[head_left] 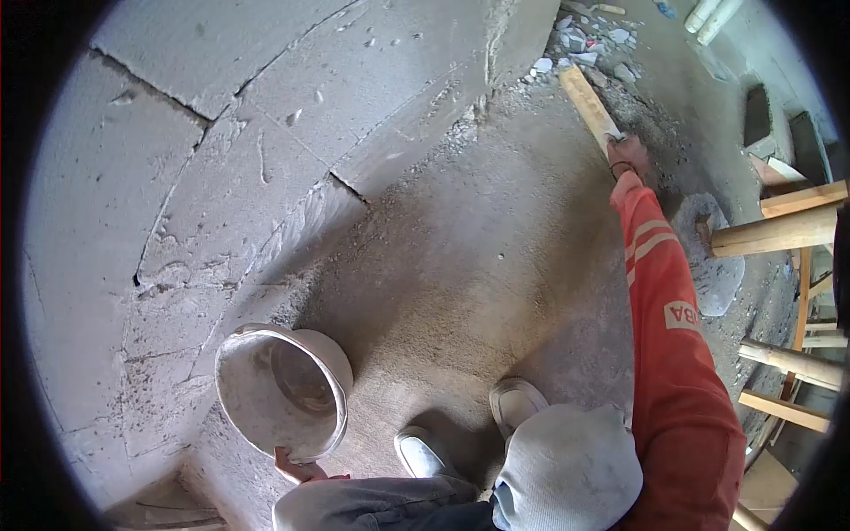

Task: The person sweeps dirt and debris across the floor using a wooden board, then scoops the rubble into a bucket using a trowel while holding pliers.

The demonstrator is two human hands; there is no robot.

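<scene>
- A rough concrete floor (443, 265) is running beside a wall (221, 159) of large grey blocks, with cracks and open joints showing between them.
- Nearest, the person's dusty trousers (567, 460) are filling the bottom edge, and two pale shoes (423, 453) are resting on the floor.
- The left hand (298, 469) is gripping the near rim of the bucket (336, 354).
- The bucket is sitting beside the wall, left of the shoes, its mouth tilting toward the camera and its inside showing a grey crust.
- The orange sleeve (664, 292) is stretching forward on the right; its white patch (682, 315) is bearing letters, of which "BA" is readable and the rest is unclear.
- Right of the sleeve, a grey slab (719, 274) is lying on the floor, and wooden poles (779, 232) are jutting in from the edge.
- Farther ahead, the right hand (629, 156) is closing around one end of the board (587, 99).
- The board's far end is reaching the edge of the rubble (584, 40); whether they are touching, I cannot tell.
</scene>
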